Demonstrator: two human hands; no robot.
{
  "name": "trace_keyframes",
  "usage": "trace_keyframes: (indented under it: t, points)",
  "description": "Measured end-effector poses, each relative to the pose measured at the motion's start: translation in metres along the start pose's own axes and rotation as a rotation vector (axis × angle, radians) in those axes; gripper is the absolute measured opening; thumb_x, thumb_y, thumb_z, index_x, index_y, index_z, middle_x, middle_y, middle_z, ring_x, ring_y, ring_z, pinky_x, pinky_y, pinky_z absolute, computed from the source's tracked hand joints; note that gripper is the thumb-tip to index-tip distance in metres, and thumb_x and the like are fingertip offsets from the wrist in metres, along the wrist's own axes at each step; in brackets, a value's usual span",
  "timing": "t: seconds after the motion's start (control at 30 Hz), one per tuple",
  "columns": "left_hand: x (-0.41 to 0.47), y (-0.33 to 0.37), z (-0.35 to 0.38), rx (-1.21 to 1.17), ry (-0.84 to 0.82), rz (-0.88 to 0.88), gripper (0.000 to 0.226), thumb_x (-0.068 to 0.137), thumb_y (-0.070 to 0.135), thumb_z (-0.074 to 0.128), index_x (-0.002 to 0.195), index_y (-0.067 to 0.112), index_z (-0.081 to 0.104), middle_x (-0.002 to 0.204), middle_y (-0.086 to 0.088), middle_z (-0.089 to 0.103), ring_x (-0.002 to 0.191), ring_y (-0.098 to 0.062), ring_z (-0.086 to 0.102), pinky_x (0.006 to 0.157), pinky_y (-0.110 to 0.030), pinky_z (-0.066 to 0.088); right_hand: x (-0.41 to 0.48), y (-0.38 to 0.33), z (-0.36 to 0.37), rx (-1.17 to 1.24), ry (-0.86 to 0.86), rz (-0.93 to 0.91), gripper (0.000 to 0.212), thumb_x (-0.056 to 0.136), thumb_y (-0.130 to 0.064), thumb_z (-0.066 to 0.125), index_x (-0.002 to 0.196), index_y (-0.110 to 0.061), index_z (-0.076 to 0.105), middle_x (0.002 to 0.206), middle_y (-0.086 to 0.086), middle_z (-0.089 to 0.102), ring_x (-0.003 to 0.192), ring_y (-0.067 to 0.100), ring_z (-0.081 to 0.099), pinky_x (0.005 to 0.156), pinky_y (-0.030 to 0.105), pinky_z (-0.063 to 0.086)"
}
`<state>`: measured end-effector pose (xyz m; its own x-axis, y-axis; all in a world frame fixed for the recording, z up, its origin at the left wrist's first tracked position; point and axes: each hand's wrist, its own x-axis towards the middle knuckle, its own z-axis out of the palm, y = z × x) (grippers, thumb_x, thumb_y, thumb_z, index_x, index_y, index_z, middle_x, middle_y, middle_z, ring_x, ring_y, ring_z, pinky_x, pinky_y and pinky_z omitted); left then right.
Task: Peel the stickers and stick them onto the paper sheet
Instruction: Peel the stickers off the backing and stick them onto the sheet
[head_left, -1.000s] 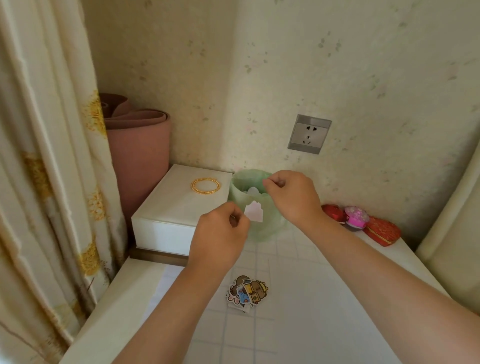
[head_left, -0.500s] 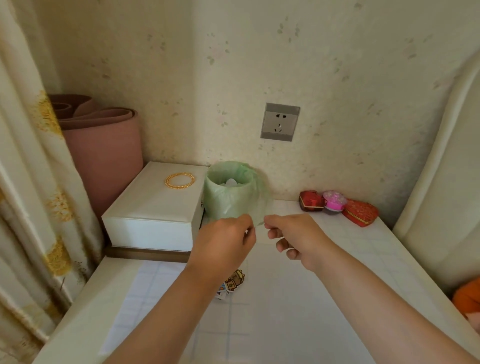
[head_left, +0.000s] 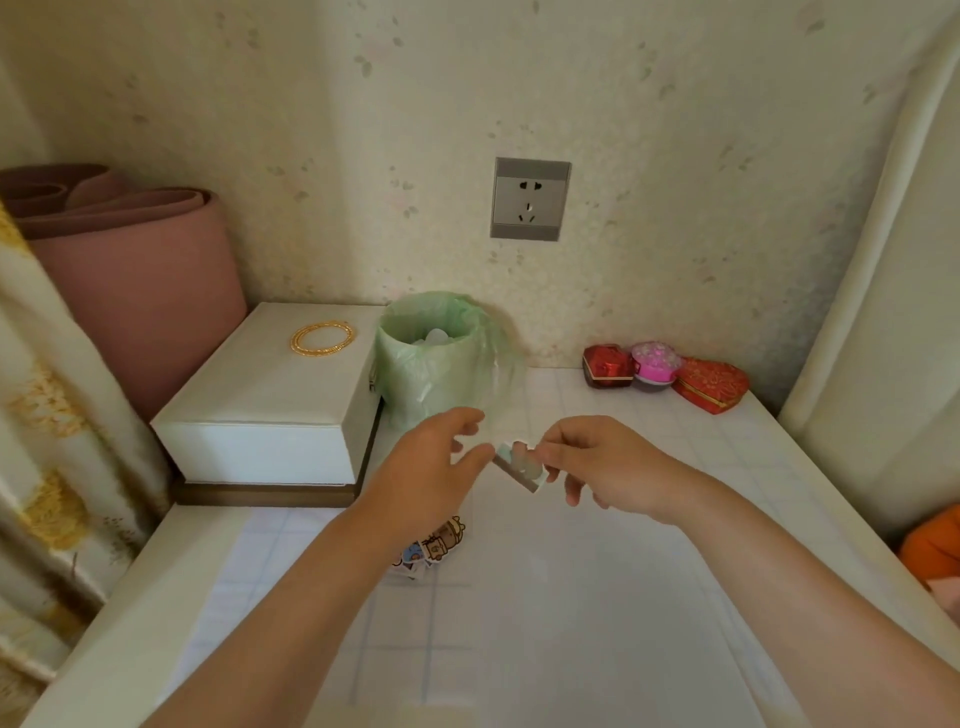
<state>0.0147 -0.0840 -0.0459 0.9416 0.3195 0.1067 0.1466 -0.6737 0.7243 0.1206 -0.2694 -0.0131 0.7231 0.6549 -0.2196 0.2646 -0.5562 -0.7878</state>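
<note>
A white paper sheet with a faint grid covers the tabletop. My right hand pinches a small pale sticker above the sheet, just in front of the green bin. My left hand hovers beside it with fingers spread and loose, fingertips close to the sticker's left edge, holding nothing that I can see. A small pile of cartoon stickers lies on the sheet under my left wrist, partly hidden by it.
A small bin with a green bag stands at the back, beside a white box bearing a gold bangle. Red and pink heart-shaped boxes sit at back right. A curtain hangs left, a pink rolled mat behind.
Both hands came down from the bin's rim toward the sheet. My left hand opened, and the sticker now sits in my right hand's pinch.
</note>
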Motion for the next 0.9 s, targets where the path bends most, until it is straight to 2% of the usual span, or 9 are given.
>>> trace_keyframes:
  t: [0.13, 0.27, 0.43, 0.53, 0.63, 0.7, 0.77, 0.83, 0.9]
  points:
    - [0.006, 0.002, 0.006, -0.119, 0.019, -0.093, 0.002, 0.091, 0.032, 0.068, 0.089, 0.032, 0.069, 0.087, 0.015, 0.068, 0.074, -0.001, 0.058, 0.066, -0.019, 0.042, 0.002, 0.008, 0.002, -0.092, -0.024, -0.115, 0.018, 0.101, -0.030, 0.056, 0.089, -0.020, 0.065, 0.084, -0.005, 0.070, 0.063, 0.012, 0.064, 0.045, 0.015, 0.037]
    - [0.007, 0.006, 0.010, -0.214, 0.027, -0.111, 0.009, 0.089, 0.025, 0.071, 0.079, 0.026, 0.072, 0.064, 0.016, 0.062, 0.055, 0.004, 0.051, 0.060, -0.017, 0.039, 0.004, 0.013, 0.001, -0.130, 0.027, -0.134, 0.018, 0.099, -0.035, 0.057, 0.087, -0.024, 0.064, 0.085, -0.005, 0.071, 0.060, 0.009, 0.064, 0.057, 0.027, 0.045]
    - [0.009, 0.011, 0.011, -0.251, 0.055, -0.123, 0.011, 0.093, 0.021, 0.065, 0.084, 0.023, 0.069, 0.078, 0.008, 0.065, 0.065, -0.004, 0.058, 0.062, -0.018, 0.045, 0.008, 0.019, 0.000, -0.085, 0.209, -0.088, 0.019, 0.089, -0.047, 0.067, 0.096, -0.030, 0.068, 0.088, -0.007, 0.070, 0.067, 0.011, 0.067, 0.068, 0.030, 0.053]
    - [0.008, 0.015, 0.010, -0.328, 0.074, -0.131, 0.009, 0.093, 0.019, 0.066, 0.084, 0.021, 0.070, 0.081, 0.001, 0.068, 0.059, -0.003, 0.059, 0.053, -0.011, 0.042, 0.009, 0.017, 0.001, 0.089, 0.213, -0.112, 0.013, 0.091, -0.034, 0.071, 0.099, -0.024, 0.072, 0.086, -0.008, 0.070, 0.062, 0.008, 0.065, 0.055, 0.017, 0.047]
    - [0.008, 0.017, 0.010, -0.364, 0.069, -0.109, 0.007, 0.092, 0.017, 0.067, 0.086, 0.018, 0.071, 0.084, -0.002, 0.070, 0.059, -0.004, 0.060, 0.055, -0.011, 0.044, 0.009, 0.016, 0.002, 0.157, 0.223, -0.110, 0.010, 0.092, -0.027, 0.071, 0.092, -0.018, 0.074, 0.076, -0.003, 0.069, 0.057, 0.005, 0.061, 0.046, 0.012, 0.039]
    - [0.009, 0.014, 0.011, -0.314, 0.070, -0.097, 0.005, 0.092, 0.019, 0.067, 0.091, 0.023, 0.070, 0.085, 0.001, 0.071, 0.064, -0.005, 0.062, 0.061, -0.015, 0.046, 0.011, 0.017, 0.002, 0.158, 0.252, -0.066, 0.015, 0.090, -0.033, 0.072, 0.089, -0.019, 0.075, 0.073, 0.003, 0.069, 0.057, 0.007, 0.059, 0.046, 0.014, 0.039]
    - [0.008, 0.006, 0.013, -0.102, 0.043, -0.071, 0.012, 0.094, 0.025, 0.066, 0.104, 0.030, 0.066, 0.091, 0.010, 0.069, 0.079, -0.004, 0.063, 0.071, -0.017, 0.047, 0.014, 0.021, 0.002, 0.162, 0.311, -0.016, 0.022, 0.088, -0.040, 0.073, 0.085, -0.019, 0.074, 0.072, 0.004, 0.068, 0.060, 0.011, 0.059, 0.052, 0.020, 0.041]
    - [0.006, -0.001, 0.014, 0.180, -0.024, -0.020, 0.027, 0.094, 0.032, 0.064, 0.121, 0.035, 0.062, 0.110, 0.017, 0.065, 0.102, -0.003, 0.058, 0.088, -0.020, 0.046, 0.017, 0.028, 0.001, 0.168, 0.348, 0.031, 0.021, 0.090, -0.039, 0.071, 0.083, -0.019, 0.073, 0.079, 0.007, 0.070, 0.066, 0.016, 0.061, 0.059, 0.026, 0.044]
    - [0.001, -0.005, 0.017, 0.417, -0.148, 0.035, 0.040, 0.092, 0.043, 0.064, 0.131, 0.037, 0.057, 0.132, 0.017, 0.053, 0.126, -0.007, 0.044, 0.105, -0.026, 0.037, 0.019, 0.035, 0.001, 0.161, 0.343, 0.069, 0.018, 0.092, -0.035, 0.069, 0.082, -0.020, 0.072, 0.085, 0.012, 0.072, 0.065, 0.017, 0.061, 0.060, 0.027, 0.044]
